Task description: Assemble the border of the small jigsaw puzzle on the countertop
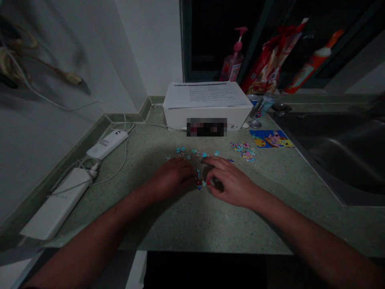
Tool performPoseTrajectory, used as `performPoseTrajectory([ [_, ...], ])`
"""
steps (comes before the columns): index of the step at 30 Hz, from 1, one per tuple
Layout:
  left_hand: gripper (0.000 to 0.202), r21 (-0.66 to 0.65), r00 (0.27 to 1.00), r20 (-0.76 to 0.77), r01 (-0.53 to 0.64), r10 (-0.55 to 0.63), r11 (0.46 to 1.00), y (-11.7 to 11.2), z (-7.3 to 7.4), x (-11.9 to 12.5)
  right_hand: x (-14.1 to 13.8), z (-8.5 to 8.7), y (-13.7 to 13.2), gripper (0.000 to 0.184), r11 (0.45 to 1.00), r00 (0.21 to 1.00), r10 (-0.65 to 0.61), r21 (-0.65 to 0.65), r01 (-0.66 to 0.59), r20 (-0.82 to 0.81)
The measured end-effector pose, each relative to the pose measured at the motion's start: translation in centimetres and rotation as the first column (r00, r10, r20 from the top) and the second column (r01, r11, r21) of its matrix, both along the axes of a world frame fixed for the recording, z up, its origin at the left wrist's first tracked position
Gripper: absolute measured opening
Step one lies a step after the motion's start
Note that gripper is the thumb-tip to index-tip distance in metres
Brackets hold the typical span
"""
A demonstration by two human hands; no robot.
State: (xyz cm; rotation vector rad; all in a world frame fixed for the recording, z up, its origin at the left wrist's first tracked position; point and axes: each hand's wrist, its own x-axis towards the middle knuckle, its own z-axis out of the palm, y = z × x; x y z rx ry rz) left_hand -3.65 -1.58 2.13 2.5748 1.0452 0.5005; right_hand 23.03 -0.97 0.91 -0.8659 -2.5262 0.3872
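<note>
My left hand (173,176) and my right hand (230,180) rest on the green countertop (192,224), fingertips close together. Between them sits a small joined cluster of jigsaw pieces (199,180), red and blue. Both hands have their fingers curled onto this cluster, pinching it from each side. Just beyond the hands lie several loose blue puzzle pieces (192,152). A larger heap of loose pieces (244,150) lies to the right, beside a colourful cartoon picture card (270,138).
A white box (207,108) with a printed sheet on top stands behind the pieces. White power banks (106,144) and cables lie at the left. A steel sink (337,152) is at the right. Bottles and a red bag stand on the window ledge.
</note>
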Motion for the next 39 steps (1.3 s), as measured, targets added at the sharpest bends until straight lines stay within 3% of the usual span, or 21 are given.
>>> performPoseTrajectory([
  [7, 0.009, -0.041, 1.0, 0.0, 0.015, -0.015, 0.999, 0.1, -0.4, 0.2, -1.6, -0.3, -1.9, 0.011, 0.999, 0.999, 0.037, 0.01, -0.037, 0.028],
  [25, 0.011, -0.01, 0.995, -0.039, 0.095, -0.095, 0.995, 0.0, -1.2, 0.4, -1.7, -0.7, -1.9, 0.011, 0.999, 0.997, 0.04, 0.02, -0.041, 0.061],
  [32, 0.014, -0.04, 0.996, -0.011, 0.089, -0.09, 0.995, -0.1, -0.9, 0.4, -1.7, -0.7, -1.8, 0.011, 0.999, 0.997, 0.04, 0.009, -0.041, 0.058],
  [39, 0.004, -0.048, 0.997, -0.048, 0.051, -0.053, 0.998, -0.4, -0.7, 0.8, -1.7, -0.5, -1.8, 0.008, 0.999, 0.997, 0.051, 0.013, -0.051, 0.053],
])
